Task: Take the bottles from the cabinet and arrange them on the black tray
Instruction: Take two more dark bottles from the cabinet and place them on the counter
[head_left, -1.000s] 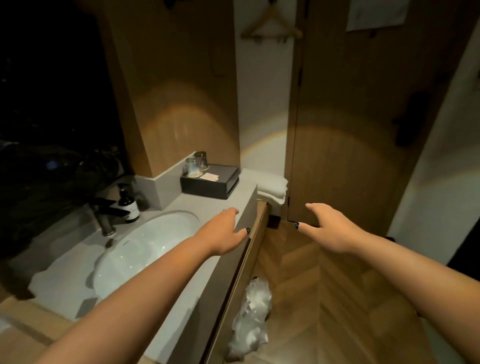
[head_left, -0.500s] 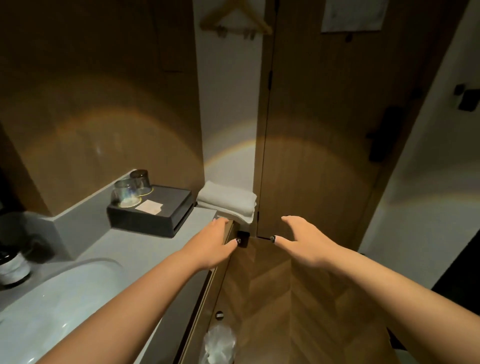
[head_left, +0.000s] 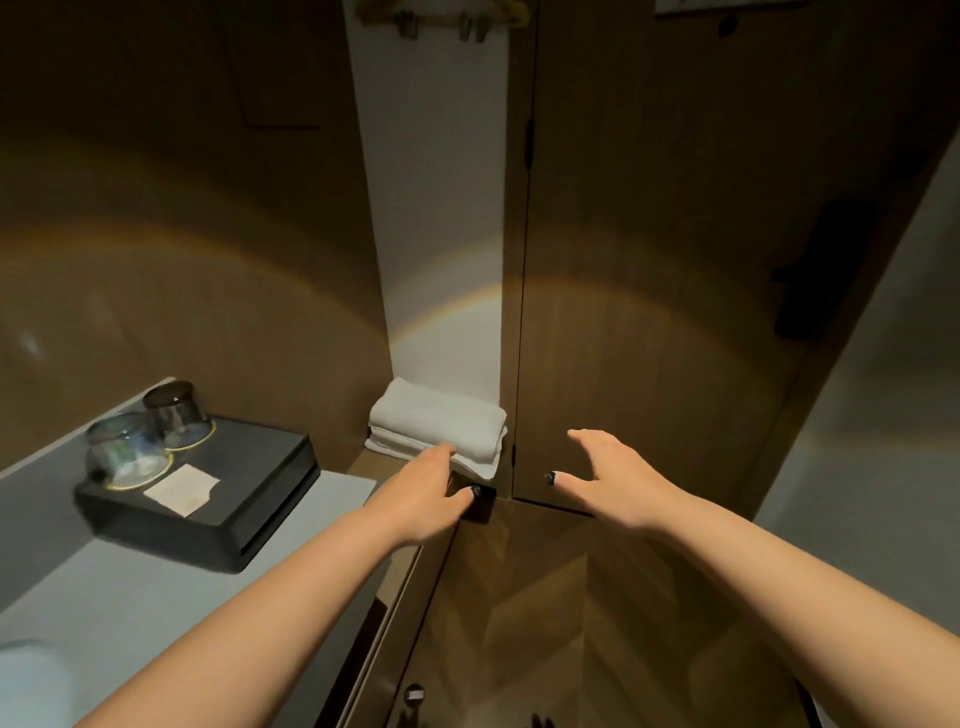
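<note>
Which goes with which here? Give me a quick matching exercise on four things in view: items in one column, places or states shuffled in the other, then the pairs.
Items:
1. two upturned clear glasses
2. folded white towels
3. black rectangular tray
4. right hand

States:
A. on the grey counter
B. open, before the wooden door
C. on the tray
D. stacked against the white wall

Pairs: 1-C, 2-D, 3-A, 4-B

I've swung right along the worktop (head_left: 156, 597): sink and soap bottle are gone from view. My left hand (head_left: 423, 491) has slid to the worktop's far right corner by the towels (head_left: 436, 423), right hand (head_left: 610, 480) nearer the wooden door (head_left: 649, 312).
</note>
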